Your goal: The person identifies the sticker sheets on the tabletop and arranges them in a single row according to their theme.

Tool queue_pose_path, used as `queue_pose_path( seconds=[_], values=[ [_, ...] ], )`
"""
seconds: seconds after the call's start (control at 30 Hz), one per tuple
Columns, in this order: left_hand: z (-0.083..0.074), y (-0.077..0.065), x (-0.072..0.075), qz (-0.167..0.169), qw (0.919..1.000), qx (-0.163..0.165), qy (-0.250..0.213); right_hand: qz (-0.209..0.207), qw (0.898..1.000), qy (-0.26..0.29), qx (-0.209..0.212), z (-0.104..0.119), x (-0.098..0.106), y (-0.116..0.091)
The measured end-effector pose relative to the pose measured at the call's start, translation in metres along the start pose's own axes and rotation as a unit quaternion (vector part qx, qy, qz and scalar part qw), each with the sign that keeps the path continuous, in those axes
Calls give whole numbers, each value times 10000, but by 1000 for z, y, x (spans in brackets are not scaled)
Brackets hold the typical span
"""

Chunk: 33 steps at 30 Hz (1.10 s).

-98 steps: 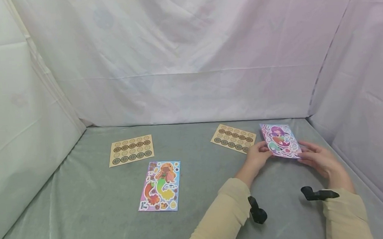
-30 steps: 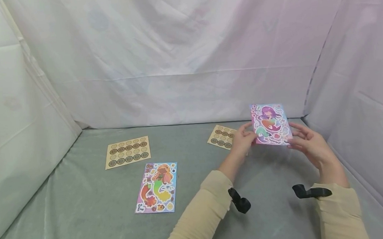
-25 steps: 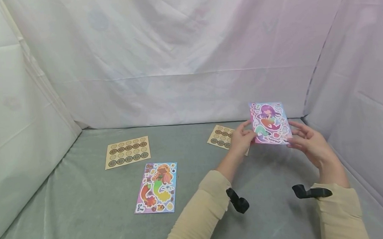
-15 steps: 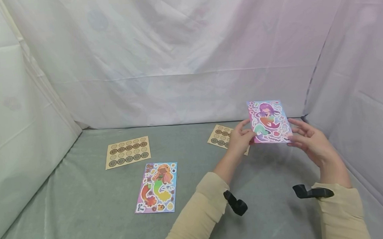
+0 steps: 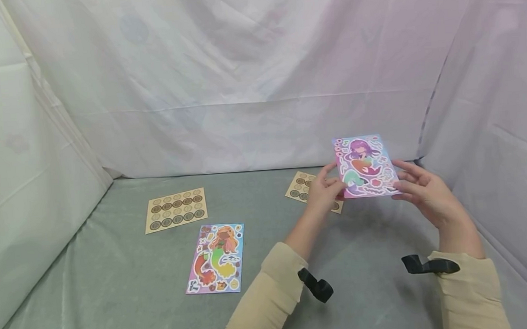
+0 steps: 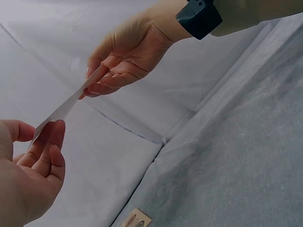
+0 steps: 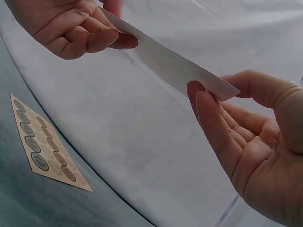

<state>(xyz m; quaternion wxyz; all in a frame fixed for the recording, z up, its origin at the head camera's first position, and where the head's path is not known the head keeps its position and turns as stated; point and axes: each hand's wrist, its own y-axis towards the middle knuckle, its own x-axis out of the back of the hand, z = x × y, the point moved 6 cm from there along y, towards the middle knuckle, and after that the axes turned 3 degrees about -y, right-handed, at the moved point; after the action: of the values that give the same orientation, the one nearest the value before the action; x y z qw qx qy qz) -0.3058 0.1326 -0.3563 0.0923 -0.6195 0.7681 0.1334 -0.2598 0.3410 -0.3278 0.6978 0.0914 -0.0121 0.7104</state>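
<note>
A purple-haired mermaid sticker sheet [image 5: 365, 165] is held up off the table at the right, its printed face toward the head camera. My left hand [image 5: 324, 191] pinches its lower left edge between thumb and fingers. On the opposite edge, my right hand [image 5: 428, 191] pinches the lower right corner. Both wrist views show the sheet's plain white back [image 7: 175, 64], with fingers behind it and thumbs in front. Partly hidden by my left hand, a tan sheet of round stickers [image 5: 297, 185] lies on the table.
Another tan round-sticker sheet [image 5: 176, 210] lies at the back left of the grey cloth-covered table [image 5: 116, 287]. In front of it is a second mermaid sticker sheet [image 5: 216, 258], with orange hair. White curtains [image 5: 239, 84] enclose the back and both sides.
The purple-haired mermaid sheet has been lifted off the table by both hands and has drifted up and leftward. My left hand now covers more of the tan sheet. The other sheets stay put.
</note>
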Motion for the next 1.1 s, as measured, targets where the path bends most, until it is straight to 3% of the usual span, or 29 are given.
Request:
queue_pose_path(
  seconds=[0.37,0.8,1.1],
  values=[
    [-8,-12,7,389,9990,9,-240,605,9959,453,489,6,-8,-3],
    [-21,-24,22,585,9982,16,-161,687,9969,-155,364,13,-21,-4],
    [-28,-33,35,707,9974,-166,17,846,9940,-608,344,17,-36,-4]
  ],
)
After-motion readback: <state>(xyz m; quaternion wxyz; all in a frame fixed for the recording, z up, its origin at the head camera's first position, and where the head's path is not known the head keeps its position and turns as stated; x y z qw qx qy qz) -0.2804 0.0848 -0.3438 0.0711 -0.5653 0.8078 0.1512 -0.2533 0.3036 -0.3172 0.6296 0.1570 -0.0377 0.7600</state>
